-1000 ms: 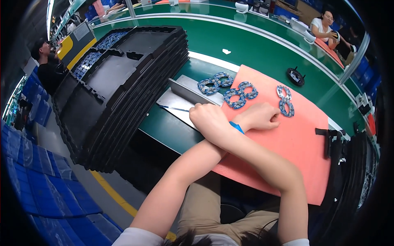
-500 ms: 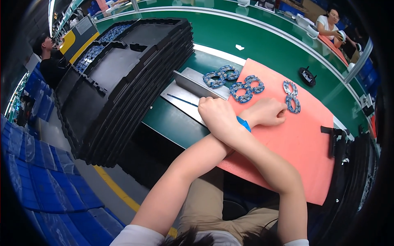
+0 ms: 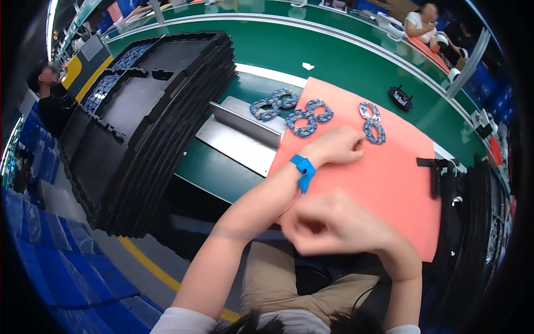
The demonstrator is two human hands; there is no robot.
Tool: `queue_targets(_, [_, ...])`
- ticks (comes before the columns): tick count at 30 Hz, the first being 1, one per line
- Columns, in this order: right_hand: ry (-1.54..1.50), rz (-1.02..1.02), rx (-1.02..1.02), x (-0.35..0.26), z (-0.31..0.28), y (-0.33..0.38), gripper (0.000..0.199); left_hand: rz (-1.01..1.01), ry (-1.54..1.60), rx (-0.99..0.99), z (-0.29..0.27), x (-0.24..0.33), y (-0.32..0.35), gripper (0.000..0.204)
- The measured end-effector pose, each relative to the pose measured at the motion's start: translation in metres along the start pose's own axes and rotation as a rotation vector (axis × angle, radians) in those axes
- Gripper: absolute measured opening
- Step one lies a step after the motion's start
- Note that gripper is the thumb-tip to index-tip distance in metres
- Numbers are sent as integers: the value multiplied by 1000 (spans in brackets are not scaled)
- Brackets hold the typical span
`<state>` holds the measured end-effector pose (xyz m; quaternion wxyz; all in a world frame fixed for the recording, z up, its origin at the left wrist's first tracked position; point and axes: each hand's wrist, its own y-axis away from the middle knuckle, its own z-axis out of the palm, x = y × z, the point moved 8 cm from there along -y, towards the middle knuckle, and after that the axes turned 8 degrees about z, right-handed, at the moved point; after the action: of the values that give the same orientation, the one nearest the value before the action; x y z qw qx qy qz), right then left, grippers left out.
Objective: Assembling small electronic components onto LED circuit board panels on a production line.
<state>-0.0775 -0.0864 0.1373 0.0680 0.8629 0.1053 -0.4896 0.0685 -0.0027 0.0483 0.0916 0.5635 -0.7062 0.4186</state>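
Observation:
My left hand (image 3: 337, 146), with a blue strap (image 3: 304, 169) round its wrist, is closed over the pink mat (image 3: 389, 189). Whatever its curled fingers might hold is hidden. Close beyond it lies a figure-eight circuit board (image 3: 371, 123), apart from the fingers. Two more such boards lie to the left: one (image 3: 313, 115) at the mat's left edge, another (image 3: 275, 102) beside it. My right hand (image 3: 339, 222), blurred by motion, is over the mat's near edge, next to my left forearm. Its fingers are curled in, and I cannot make out anything in them.
A tall stack of black trays (image 3: 167, 139) stands at left, with boards in the top one. An angled metal plate (image 3: 236, 139) lies between stack and mat. Beyond the mat sits a small black device (image 3: 400, 98); black parts (image 3: 439, 172) stand at right. Two people are further off.
My right hand has left my left wrist and moved toward me, uncovering the blue strap. The whole view has shifted, so the table items appear further left.

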Motion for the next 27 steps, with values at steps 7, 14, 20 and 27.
queue_targets(7, [220,412,-213,76,39,124,16,-54,-67,-24,2,-8,2,17])
queue_targets(14, [447,430,-4,82,37,142,25,-23,-105,3,0,-6,-2,17])
queue_targets(20, [305,133,133,20,4,55,18,19,-111,60,1,-4,2,18])
queue_targets(27, [345,-323,205,-14,44,-100,14,-7,-53,45,-2,-4,3,17])
